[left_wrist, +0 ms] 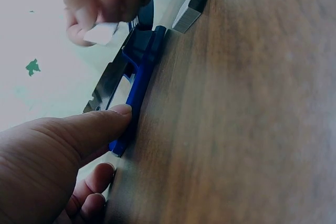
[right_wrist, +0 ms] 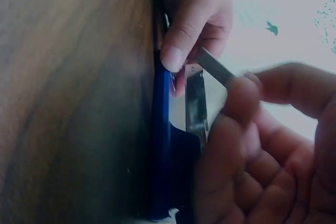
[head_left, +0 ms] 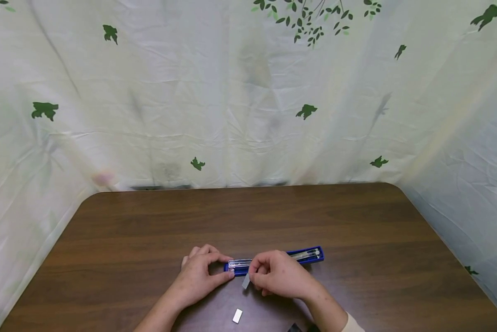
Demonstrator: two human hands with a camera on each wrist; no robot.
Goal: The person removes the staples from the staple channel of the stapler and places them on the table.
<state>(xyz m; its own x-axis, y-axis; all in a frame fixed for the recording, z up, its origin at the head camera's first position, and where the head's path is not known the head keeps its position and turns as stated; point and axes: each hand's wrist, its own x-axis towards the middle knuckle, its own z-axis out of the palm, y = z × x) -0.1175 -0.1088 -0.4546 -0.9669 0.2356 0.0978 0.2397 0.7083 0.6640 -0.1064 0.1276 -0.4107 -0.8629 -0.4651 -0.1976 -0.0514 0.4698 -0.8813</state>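
Note:
A blue stapler (head_left: 311,255) lies opened out on the brown table, its metal magazine (right_wrist: 196,100) showing in the right wrist view. My left hand (head_left: 198,276) grips its left end between thumb and fingers. Over the stapler's middle, my right hand (head_left: 279,276) pinches a short grey strip of staples (head_left: 246,281) between thumb and forefinger. That strip (right_wrist: 216,67) slants toward the left thumb and sits apart from the magazine. The right hand hides the stapler's middle in the head view.
A second small pale strip (head_left: 237,316) lies on the table nearer the person. At the bottom edge a dark object (head_left: 294,328) is partly cut off. The wooden table (head_left: 149,226) meets a pale leaf-patterned curtain (head_left: 215,115) at the back and sides.

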